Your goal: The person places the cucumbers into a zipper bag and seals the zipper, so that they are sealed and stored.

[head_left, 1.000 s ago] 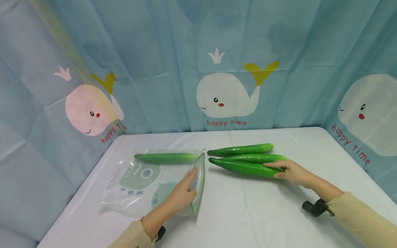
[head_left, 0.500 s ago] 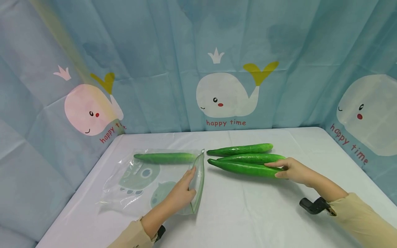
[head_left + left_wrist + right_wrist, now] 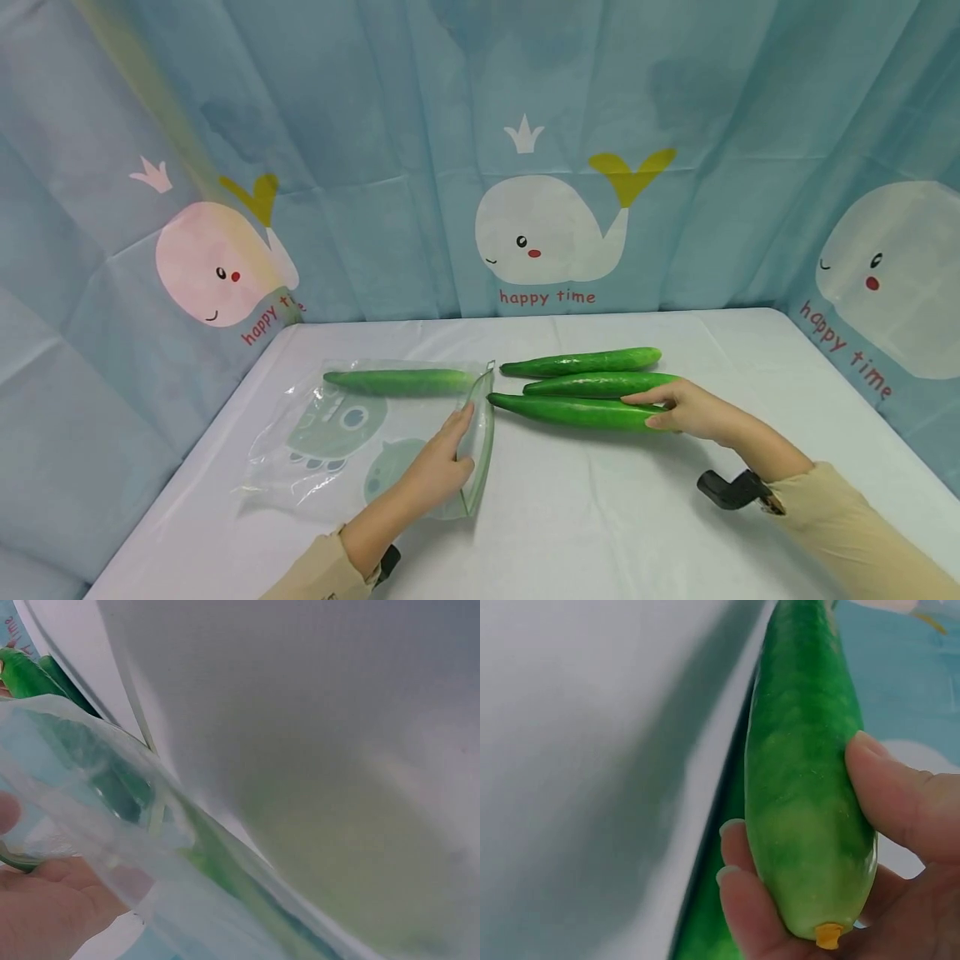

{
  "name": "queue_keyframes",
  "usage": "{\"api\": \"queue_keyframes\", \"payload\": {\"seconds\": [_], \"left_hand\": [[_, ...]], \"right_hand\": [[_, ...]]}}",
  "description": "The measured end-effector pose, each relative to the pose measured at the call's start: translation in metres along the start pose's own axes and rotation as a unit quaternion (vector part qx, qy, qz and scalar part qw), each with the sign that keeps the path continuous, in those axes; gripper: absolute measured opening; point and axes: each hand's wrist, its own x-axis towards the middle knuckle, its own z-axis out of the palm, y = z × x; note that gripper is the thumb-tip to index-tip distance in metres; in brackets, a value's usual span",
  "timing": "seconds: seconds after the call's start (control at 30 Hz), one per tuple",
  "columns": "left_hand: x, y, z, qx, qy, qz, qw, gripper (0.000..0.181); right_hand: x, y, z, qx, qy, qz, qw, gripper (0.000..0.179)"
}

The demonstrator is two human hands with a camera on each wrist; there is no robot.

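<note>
A clear zip bag point(image 3: 300, 492) with pale green cartoon prints lies on the left, its green-edged mouth facing right. Inside it, along the far side, is one cucumber point(image 3: 397, 382). My left hand point(image 3: 438, 467) holds the bag at its mouth, index finger stretched along the opening; in the left wrist view the film covers part of this hand point(image 3: 60, 900). My right hand point(image 3: 697, 412) grips the thick pale end of the nearest cucumber point(image 3: 570, 411), thumb on one side and fingers curled beneath, as the right wrist view shows. Its narrow tip points left, right at the bag's mouth.
Two more cucumbers lie behind the held one, a middle one point(image 3: 600, 384) and a far one point(image 3: 585, 363). White cloth covers the table point(image 3: 570, 525). A blue curtain point(image 3: 390, 233) with printed whales hangs behind and at both sides.
My right hand has shifted left with the held cucumber, whose tip has come up to the bag's mouth and now lies level. The left hand and bag stay put.
</note>
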Motion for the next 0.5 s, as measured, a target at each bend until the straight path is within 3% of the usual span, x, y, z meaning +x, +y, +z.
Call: {"api": "queue_keyframes", "payload": {"seconds": [0.5], "left_hand": [[-0.001,0.003,-0.001,-0.010,-0.007,-0.005,0.9999,0.072]], "right_hand": [[0.022,-0.007,0.013,0.024,-0.001,-0.010,0.9997,0.044]]}}
